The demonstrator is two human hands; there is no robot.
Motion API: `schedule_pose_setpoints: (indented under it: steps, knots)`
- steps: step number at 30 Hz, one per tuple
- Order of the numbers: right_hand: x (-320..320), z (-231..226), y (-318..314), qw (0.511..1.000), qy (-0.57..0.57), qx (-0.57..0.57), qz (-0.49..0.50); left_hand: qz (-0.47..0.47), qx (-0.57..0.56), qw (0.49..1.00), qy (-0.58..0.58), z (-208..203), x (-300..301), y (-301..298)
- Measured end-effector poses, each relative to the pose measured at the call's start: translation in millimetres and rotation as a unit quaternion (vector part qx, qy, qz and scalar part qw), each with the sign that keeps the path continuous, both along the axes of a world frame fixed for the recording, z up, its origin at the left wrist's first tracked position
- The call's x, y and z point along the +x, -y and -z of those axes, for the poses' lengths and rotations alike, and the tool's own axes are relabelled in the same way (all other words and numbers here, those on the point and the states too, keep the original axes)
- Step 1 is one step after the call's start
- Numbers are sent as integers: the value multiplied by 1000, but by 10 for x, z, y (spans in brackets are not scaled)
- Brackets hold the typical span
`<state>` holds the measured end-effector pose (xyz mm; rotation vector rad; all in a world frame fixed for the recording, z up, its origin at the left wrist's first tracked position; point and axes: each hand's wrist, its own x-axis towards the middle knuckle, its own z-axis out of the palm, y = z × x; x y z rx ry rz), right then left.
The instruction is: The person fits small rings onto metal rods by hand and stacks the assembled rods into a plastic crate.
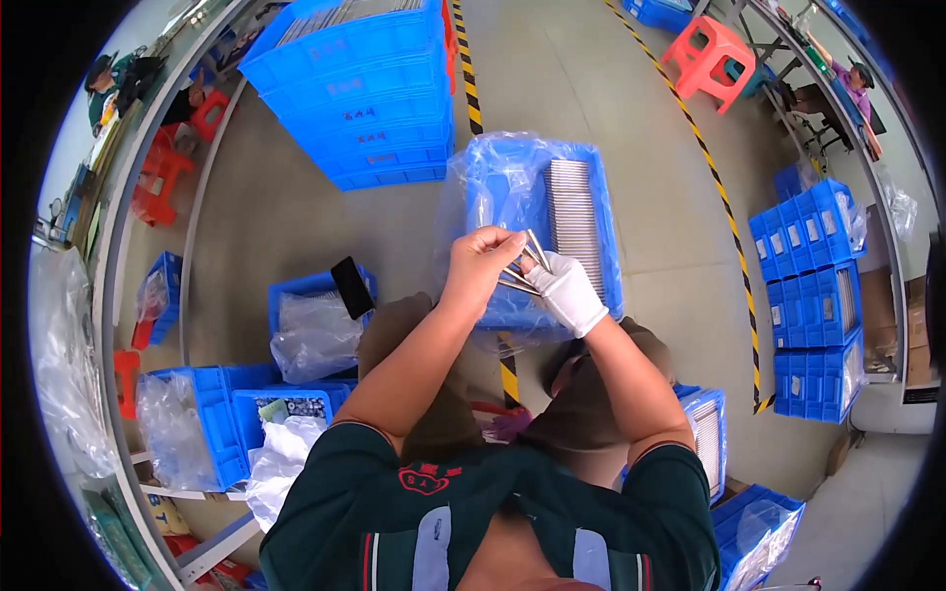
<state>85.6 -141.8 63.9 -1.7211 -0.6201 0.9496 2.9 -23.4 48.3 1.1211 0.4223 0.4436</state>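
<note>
Head view: the gloved right hand's [570, 293] fingers were curled around several metal rods [538, 250] above the blue bin [612, 286]; the bare left hand's [480, 258] fingers nearly met beside them, grip unclear to me. One long row [574, 217] stood packed; those loose rods seemed left, the film [507, 187] hiding more.

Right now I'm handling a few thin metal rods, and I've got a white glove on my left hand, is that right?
Not quite: the head view shows the white glove on your right hand, not your left hand, which is bare. You are indeed handling a few thin metal rods.
</note>
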Motion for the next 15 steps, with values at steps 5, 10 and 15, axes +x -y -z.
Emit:
schedule_pose_setpoints:
  steps: [5, 10, 15]
  knots:
    - [66, -89, 46, 991, -121, 30, -39, 97, -132, 986, 39, -116, -50, -146]
    - [49, -16, 6, 1000, 1, 3, -23, 73, -17, 997, 6, -55, -26, -120]
    - [47, 27, 18, 1000, -4, 5, -10, 74, -12, 997, -21, -50, -18, -74]
